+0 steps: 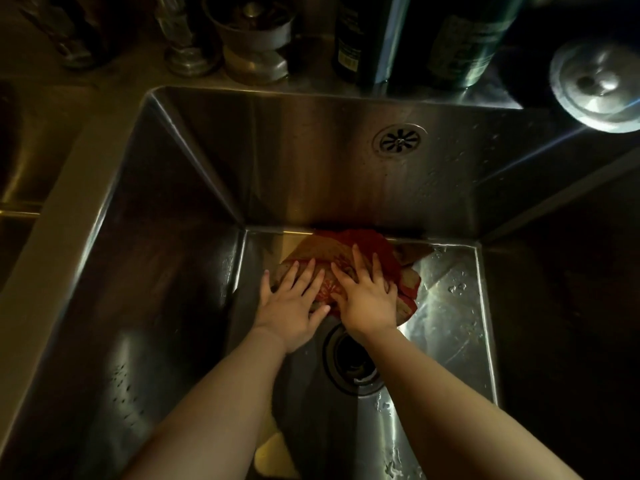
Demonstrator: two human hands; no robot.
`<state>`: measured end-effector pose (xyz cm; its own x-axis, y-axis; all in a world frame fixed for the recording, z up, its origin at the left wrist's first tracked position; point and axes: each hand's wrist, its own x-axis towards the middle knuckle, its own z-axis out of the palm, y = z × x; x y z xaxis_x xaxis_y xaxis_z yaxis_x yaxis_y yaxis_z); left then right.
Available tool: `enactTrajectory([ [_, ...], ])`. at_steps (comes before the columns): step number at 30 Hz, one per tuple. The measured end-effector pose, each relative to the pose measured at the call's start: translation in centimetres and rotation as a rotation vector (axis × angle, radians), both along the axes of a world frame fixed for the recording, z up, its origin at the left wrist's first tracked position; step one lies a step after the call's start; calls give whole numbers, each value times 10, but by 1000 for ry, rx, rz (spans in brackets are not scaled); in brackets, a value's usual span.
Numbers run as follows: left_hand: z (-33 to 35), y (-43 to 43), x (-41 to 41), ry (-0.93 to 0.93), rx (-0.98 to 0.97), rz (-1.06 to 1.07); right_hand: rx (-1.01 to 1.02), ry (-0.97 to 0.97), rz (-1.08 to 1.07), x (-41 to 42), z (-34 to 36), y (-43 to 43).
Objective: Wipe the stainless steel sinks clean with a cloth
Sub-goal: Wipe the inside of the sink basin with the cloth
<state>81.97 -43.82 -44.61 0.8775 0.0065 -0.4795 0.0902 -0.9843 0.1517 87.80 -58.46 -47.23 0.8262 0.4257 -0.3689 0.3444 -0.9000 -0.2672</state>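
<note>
Both hands press a red cloth flat on the sink floor at its far edge.

On the left, the steel sink (180, 188) wall is dim and spotted with drops, so streaks there could easily go unnoticed. The left hand (291, 303) lies with fingers (304, 275) spread and flat, pressing rather than gripping the cloth (349, 258); the right hand (369, 299) does the same just beside it. With no real hold, the wet cloth could slide or bunch under a hard push. The open drain (351, 362) sits just behind the wrists, and a trailing corner might catch there. Farther right, water beads remain on the floor and could dry into marks.
</note>
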Motion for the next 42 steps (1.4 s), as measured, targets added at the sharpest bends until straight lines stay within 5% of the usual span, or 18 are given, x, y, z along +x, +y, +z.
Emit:
enactTrajectory([
  [10, 2, -22, -14, -60, -62, -91, -93, -37, -179, -9, 15, -26],
  [16, 0, -16, -20, -64, -29, -4, -87, -16, 27, -12, 9, -7],
  [42, -10, -37, 11, -10, -54, -76, -133, -7, -13, 15, 2, -37],
])
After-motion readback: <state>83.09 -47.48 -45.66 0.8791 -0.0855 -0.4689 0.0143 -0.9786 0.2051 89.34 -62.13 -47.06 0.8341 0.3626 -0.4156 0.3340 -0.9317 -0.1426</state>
